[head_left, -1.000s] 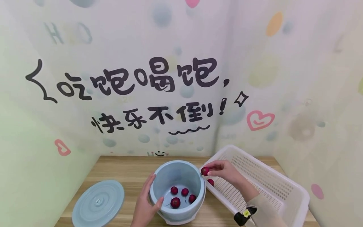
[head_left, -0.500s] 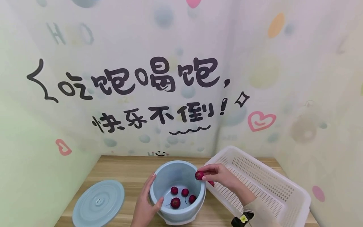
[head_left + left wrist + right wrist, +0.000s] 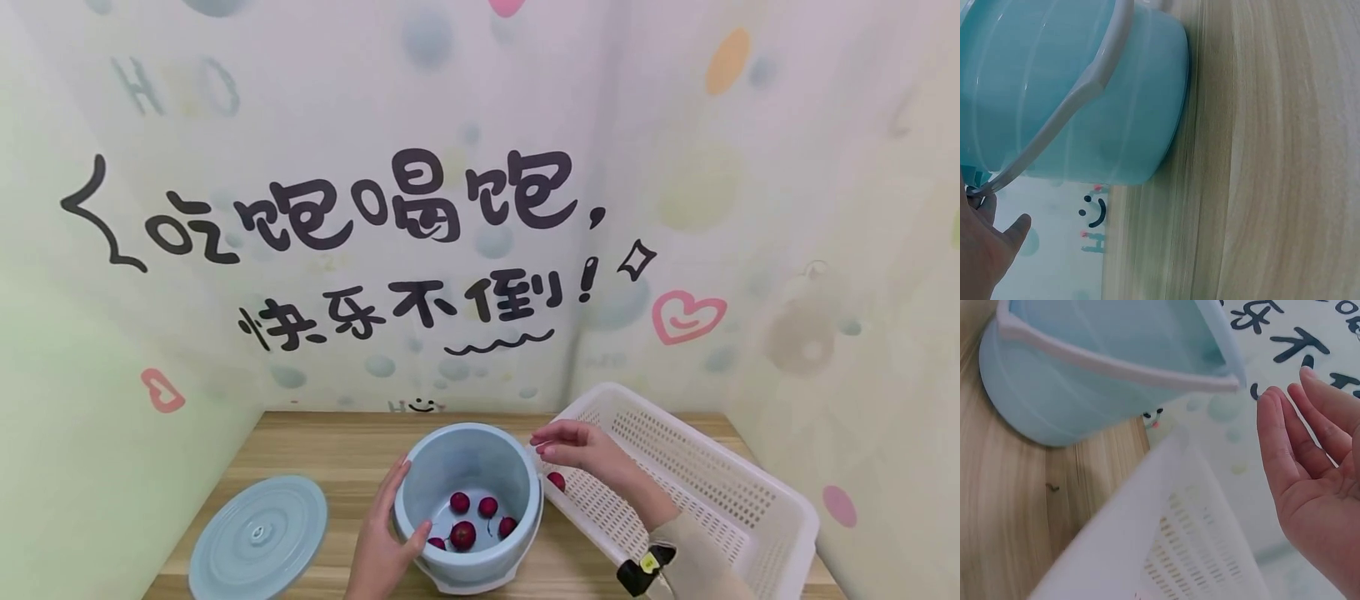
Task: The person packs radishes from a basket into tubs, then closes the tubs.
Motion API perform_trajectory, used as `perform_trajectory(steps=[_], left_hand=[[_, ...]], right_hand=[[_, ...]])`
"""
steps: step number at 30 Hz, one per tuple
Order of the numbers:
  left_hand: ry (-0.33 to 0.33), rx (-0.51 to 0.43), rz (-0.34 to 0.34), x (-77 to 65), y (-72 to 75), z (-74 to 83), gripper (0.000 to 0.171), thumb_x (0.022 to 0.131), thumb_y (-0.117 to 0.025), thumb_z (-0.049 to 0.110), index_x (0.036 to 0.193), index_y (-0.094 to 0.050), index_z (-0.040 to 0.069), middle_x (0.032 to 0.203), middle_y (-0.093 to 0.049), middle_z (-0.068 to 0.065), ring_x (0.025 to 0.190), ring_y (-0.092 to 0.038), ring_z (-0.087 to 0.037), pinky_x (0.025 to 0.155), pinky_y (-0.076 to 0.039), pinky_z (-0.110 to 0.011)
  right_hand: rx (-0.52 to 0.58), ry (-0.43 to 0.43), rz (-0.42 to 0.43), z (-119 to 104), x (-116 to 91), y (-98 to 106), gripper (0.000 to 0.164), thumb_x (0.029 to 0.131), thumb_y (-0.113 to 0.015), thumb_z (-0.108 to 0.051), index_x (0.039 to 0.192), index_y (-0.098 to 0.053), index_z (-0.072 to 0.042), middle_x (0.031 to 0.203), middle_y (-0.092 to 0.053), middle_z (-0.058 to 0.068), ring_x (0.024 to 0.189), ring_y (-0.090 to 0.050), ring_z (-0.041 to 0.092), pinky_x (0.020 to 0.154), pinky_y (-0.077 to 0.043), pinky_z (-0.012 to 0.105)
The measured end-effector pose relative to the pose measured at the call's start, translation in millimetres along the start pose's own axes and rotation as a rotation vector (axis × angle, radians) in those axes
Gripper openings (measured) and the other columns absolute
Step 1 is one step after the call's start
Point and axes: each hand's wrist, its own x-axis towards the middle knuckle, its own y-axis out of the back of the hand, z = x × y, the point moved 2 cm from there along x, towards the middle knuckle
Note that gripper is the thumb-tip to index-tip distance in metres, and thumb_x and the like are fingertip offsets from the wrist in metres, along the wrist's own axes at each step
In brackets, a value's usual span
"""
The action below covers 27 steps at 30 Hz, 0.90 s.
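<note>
A light-blue bucket (image 3: 468, 560) stands on the table, with several small red radishes (image 3: 462, 535) on its floor. My left hand (image 3: 381, 537) holds its left side, fingers along the outside and thumb at the front rim. In the left wrist view, the bucket's pale handle (image 3: 1063, 112) slants down its side. My right hand (image 3: 585, 454) is beside the bucket's right rim, above the white basket's near-left edge, with slightly bent fingers and nothing between them. Below that hand, a radish (image 3: 556, 481) lies in the white perforated basket (image 3: 780, 508).
On the left of the wooden table (image 3: 330, 442) lies the round blue lid (image 3: 258, 533). The basket stands close to the bucket's right side. Behind the table rises a wall printed with dark lettering (image 3: 427, 196).
My right hand carried a radish over the bucket's right rim and let it drop inside, then drew back right. One more radish now shows at the bucket's front left. My left hand stays put.
</note>
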Motion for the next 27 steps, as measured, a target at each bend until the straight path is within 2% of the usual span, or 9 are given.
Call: perform_trajectory(steps=[4,8,12,14,18,20,23,27], left_hand=[[0.016,-0.013,-0.009,-0.2,1.4,-0.2,0.082,0.075,-0.082,0.023,0.149,-0.046,0.019,0.158,-0.043,-0.007,0.142,-0.043,-0.033,0.109,-0.042,-0.052],[0.052,-0.033,-0.021,0.4,2.9,-1.3,0.083,0.075,-0.082,0.022,0.149,-0.045,0.019,0.159,-0.041,-0.008,0.144,-0.041,-0.035,0.109,-0.042,-0.052],[0.083,-0.059,-0.047,-0.4,2.1,-3.1,0.084,0.075,-0.082,0.023,0.15,-0.044,0.02,0.16,-0.039,-0.008,0.145,-0.039,-0.037,0.109,-0.042,-0.055],[0.099,-0.058,-0.061,-1.6,1.7,-4.0,0.084,0.075,-0.082,0.024,0.15,-0.044,0.021,0.16,-0.039,-0.008,0.145,-0.039,-0.038,0.109,-0.042,-0.056],[0.08,-0.053,-0.041,-1.1,0.3,-3.9,0.085,0.074,-0.083,0.023,0.15,-0.045,0.021,0.16,-0.039,-0.006,0.145,-0.04,-0.036,0.109,-0.042,-0.054],[0.08,-0.054,-0.037,-0.3,-0.2,-3.6,0.084,0.074,-0.082,0.024,0.149,-0.046,0.021,0.16,-0.04,-0.006,0.145,-0.04,-0.036,0.109,-0.043,-0.055],[0.09,-0.059,-0.044,-1.7,-0.4,-5.3,0.083,0.074,-0.082,0.026,0.149,-0.046,0.022,0.16,-0.04,-0.007,0.144,-0.04,-0.037,0.108,-0.043,-0.058],[0.105,-0.063,-0.047,-0.7,0.2,-5.3,0.083,0.075,-0.082,0.026,0.149,-0.045,0.024,0.16,-0.039,-0.006,0.145,-0.04,-0.038,0.108,-0.044,-0.058]], right_hand=[[-0.014,-0.023,0.02,11.6,4.5,11.4,0.043,0.095,-0.067,-0.021,0.133,-0.059,-0.001,0.133,-0.062,0.024,0.118,-0.065,0.032,0.098,-0.057,0.033],[-0.047,-0.05,0.028,26.3,9.3,25.1,0.041,0.095,-0.066,-0.021,0.132,-0.06,-0.004,0.133,-0.063,0.021,0.12,-0.062,0.039,0.101,-0.056,0.039],[-0.045,-0.101,0.01,48.3,10.2,38.2,0.04,0.096,-0.065,-0.018,0.131,-0.061,-0.001,0.129,-0.065,0.021,0.119,-0.063,0.036,0.1,-0.057,0.038],[-0.009,-0.126,-0.024,64.7,11.7,41.6,0.04,0.096,-0.064,-0.015,0.131,-0.06,0.002,0.127,-0.066,0.021,0.118,-0.064,0.034,0.098,-0.058,0.036],[0.067,-0.161,-0.119,93.3,16.9,46.0,0.04,0.095,-0.063,-0.007,0.131,-0.056,0.011,0.124,-0.067,0.023,0.11,-0.067,0.021,0.094,-0.059,0.03],[0.104,-0.174,-0.185,105.3,18.5,45.1,0.041,0.095,-0.062,-0.004,0.131,-0.054,0.014,0.12,-0.069,0.018,0.105,-0.067,0.013,0.09,-0.058,0.025],[0.127,-0.184,-0.27,118.5,17.5,39.8,0.041,0.094,-0.061,-0.001,0.13,-0.052,0.016,0.116,-0.072,0.008,0.101,-0.067,0.008,0.088,-0.057,0.021],[0.117,-0.154,-0.301,126.0,19.7,37.2,0.041,0.093,-0.062,0.0,0.13,-0.053,0.017,0.111,-0.073,0.0,0.1,-0.066,0.007,0.087,-0.056,0.019]])
